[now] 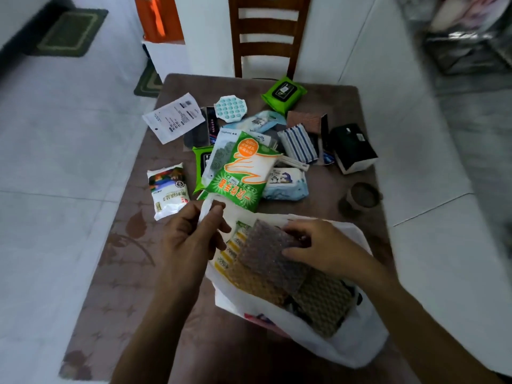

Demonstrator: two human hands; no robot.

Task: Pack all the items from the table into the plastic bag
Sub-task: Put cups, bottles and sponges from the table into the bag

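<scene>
Presently, left hand [191,239]: grip closed, pinching the white handle of the bag [343,339] at its 11 o'clock corner, holding the mouth up.

Right hand [318,250]: fingers closed on the far edge of a bubble-wrap pad [266,253], dark, dimpled, flat and flexible, lying partly inside the bag mouth.

Bag: thin white plastic film, crumpled, resting on the bench [124,273] at 6 o'clock, mouth facing 11 o'clock. Contents visible: a yellow-striped pack [231,250] and ribbed brownish sponges [324,306], quilted texture. Anything deeper is hidden.

Bench: rectangular, brown patterned cloth.

Still unpacked, judged as most of the lot:
- glove pack [243,173], green and white glossy film, soft pillow shape, centre, touching the bag handle.
- salt-like pouch [167,189], white, plump, at 9 o'clock.
- wipes [286,184], pale blue soft pack, at 3 o'clock of the glove pack.
- green wipes [284,92], flat pouch with dark lid, at 12 o'clock; a second green pack [200,164] half buried under the heap.
- bubble toy [230,108], round, teal silicone domes, at 11 o'clock.
- label sleeve [173,117], flat white, printed, at 10 o'clock.
- striped cloth [297,144], blue and white, folded.
- black box [352,148], rigid carton, at 2 o'clock.
- small cup [363,198], dull, round, at 3 o'clock; whether it is to be packed cannot be told.

Progress, estimated: early, a few flat pieces in, roughly ten left.
</scene>
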